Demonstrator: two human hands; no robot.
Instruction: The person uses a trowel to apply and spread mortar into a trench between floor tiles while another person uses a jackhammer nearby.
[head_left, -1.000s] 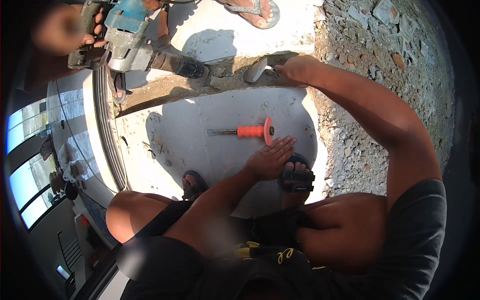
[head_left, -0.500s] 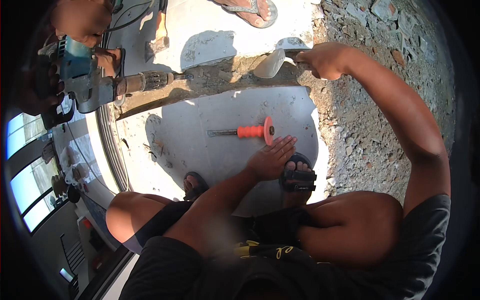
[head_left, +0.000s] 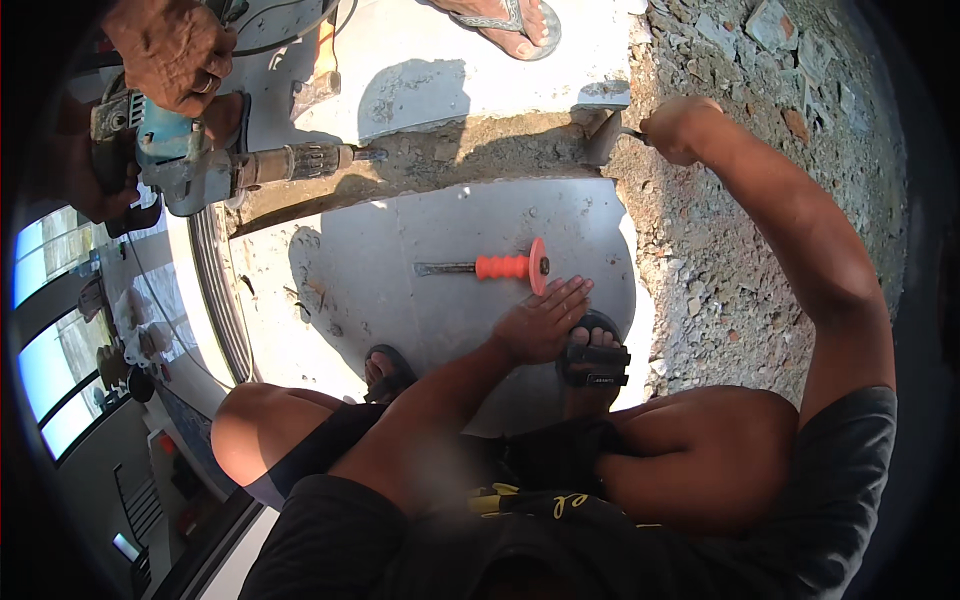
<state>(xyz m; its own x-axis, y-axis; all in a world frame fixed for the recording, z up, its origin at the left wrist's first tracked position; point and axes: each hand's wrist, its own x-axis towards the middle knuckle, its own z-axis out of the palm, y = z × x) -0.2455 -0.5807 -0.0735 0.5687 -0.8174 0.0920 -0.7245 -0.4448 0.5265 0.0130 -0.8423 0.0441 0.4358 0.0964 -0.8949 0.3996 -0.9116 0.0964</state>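
Observation:
My right hand grips a trowel, its metal blade at the right end of a narrow rubble-filled trench. My left hand lies open, fingers stretched out, on the light tile floor, just below a chisel with a red ribbed grip and round guard. A co-worker's hands are at a teal-and-grey power drill on the left, whose bit points right over the trench.
Broken concrete and rubble spread along the right. A co-worker's sandalled foot stands above the trench. A tool with an orange handle and cables lie at upper left. A metal door track runs down the left.
My right hand has shifted right with the trowel along the trench. The co-worker's drill has moved left and down, and a co-worker's hand now shows over its top. My left hand is nearly unchanged.

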